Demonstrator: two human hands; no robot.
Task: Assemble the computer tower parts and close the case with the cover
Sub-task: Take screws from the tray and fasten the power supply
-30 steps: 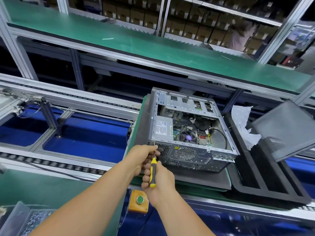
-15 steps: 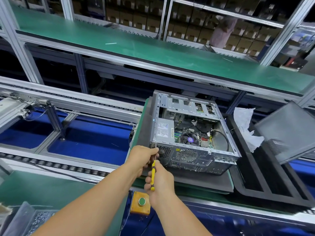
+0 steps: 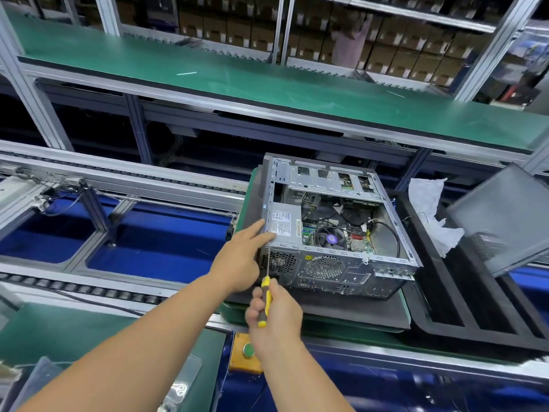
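An open grey computer tower lies on its side on a dark mat, its motherboard, fan and cables showing. My right hand grips a yellow-and-black screwdriver, whose shaft points up at the near-left corner of the rear panel. My left hand rests on that corner with fingers spread, the index finger stretched along the top left edge. The dark side cover leans tilted at the right.
A black foam tray lies right of the tower, with crumpled white paper behind it. A yellow box with a green button sits below my right hand. Roller conveyor rails run left. A green shelf spans above.
My left hand has let go of the screwdriver tip area and opened, its index finger now extended along the case's top left edge. My right hand with the screwdriver has barely moved.
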